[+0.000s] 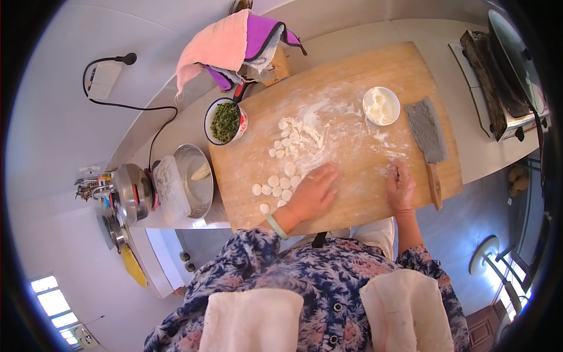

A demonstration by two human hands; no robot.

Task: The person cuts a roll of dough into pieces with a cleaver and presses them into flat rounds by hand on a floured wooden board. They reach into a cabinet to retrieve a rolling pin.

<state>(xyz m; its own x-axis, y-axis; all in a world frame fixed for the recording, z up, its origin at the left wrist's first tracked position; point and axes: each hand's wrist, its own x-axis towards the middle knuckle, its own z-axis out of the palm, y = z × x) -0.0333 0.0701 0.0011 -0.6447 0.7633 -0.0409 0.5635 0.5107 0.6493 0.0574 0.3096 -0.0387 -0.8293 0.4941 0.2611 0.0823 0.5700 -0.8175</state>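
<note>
My left hand (pixel 313 190), with a pale green bangle at the wrist, lies palm down over the floured wooden board (pixel 352 193). Its fingers are stretched out and somewhat apart; what is under the palm is hidden. Beside it are several small, flattened dough rounds (pixel 273 181), some partly covered by the hand. Farther up the board, smaller dough pieces (pixel 281 144) sit amid loose flour (pixel 308 134). My right hand (pixel 401 187) rests on the board to the right, fingers curled, and whether anything is inside them cannot be seen. A cleaver (pixel 426 130) with a wooden handle lies to its right.
A white bowl of flour (pixel 382 106) stands on the board. At the left are an enamel bowl of chopped green filling (pixel 225 121) and a metal basin (pixel 206 185) holding a dough piece (pixel 201 172). Cloths (pixel 220 42) lie behind; a gas stove (pixel 506 105) is at right.
</note>
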